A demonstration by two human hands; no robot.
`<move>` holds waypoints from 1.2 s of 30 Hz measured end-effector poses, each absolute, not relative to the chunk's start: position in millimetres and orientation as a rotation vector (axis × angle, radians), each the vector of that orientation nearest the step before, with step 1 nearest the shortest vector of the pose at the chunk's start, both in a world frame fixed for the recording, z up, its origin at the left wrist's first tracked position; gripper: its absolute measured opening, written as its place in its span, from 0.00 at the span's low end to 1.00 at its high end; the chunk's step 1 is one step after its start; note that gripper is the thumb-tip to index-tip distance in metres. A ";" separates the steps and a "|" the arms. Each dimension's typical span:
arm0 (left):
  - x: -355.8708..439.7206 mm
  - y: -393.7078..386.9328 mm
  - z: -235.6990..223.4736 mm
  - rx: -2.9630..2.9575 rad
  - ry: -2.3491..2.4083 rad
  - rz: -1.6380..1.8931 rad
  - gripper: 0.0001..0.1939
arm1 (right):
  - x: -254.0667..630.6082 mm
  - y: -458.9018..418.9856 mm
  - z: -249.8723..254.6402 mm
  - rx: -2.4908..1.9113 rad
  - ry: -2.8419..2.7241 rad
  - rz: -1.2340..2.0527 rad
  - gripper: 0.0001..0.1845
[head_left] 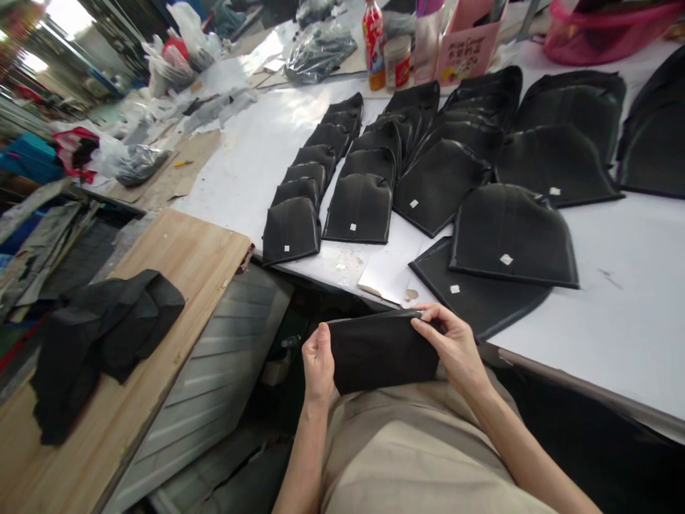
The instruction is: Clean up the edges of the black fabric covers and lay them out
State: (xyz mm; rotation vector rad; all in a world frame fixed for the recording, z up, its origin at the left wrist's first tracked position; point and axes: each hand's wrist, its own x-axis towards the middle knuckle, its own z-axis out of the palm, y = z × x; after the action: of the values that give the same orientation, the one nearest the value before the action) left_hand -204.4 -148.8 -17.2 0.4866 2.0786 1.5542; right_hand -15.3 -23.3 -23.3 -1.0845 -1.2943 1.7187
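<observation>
A black fabric piece is stretched between my two hands, just in front of my lap and below the table edge. My left hand grips its left end, thumb up along the side. With thumb and fingertips my right hand pinches the upper right corner. Close beyond the right hand lies a flat black panel with a small white sticker. Another stickered black panel overlaps it.
Several overlapping rows of black panels cover the white table. A bottle, a jar and a pink box stand behind them. Crumpled black cloth lies on a wooden board at left.
</observation>
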 end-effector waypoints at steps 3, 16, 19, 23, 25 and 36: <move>-204.2 -149.7 -17.0 0.506 2.086 1.534 0.27 | -15.7 -24.1 -23.2 -1.102 -1.237 1.732 0.13; -205.1 -153.9 -24.6 0.484 2.107 1.529 0.25 | -16.9 -25.8 -12.6 -1.100 -1.343 1.582 0.13; -205.8 -153.5 -26.7 0.464 2.104 1.542 0.25 | -17.0 -25.8 -10.4 -1.103 -1.358 1.560 0.13; -207.5 -153.3 -29.3 0.443 2.102 1.561 0.25 | -17.4 -28.0 -6.0 -1.091 -1.375 1.520 0.13; -208.4 -153.7 -30.0 0.430 2.095 1.556 0.25 | -17.8 -29.9 -4.2 -1.067 -1.381 1.500 0.12; -208.0 -152.1 -30.0 0.306 2.113 1.593 0.25 | -18.6 -32.0 -2.6 -0.960 -1.457 1.475 0.11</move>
State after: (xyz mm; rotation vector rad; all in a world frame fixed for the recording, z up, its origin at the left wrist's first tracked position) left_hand -208.0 -152.1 -30.0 0.3063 2.1132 1.5927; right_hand -18.6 -32.0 -2.6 -0.9598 -1.4567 1.4746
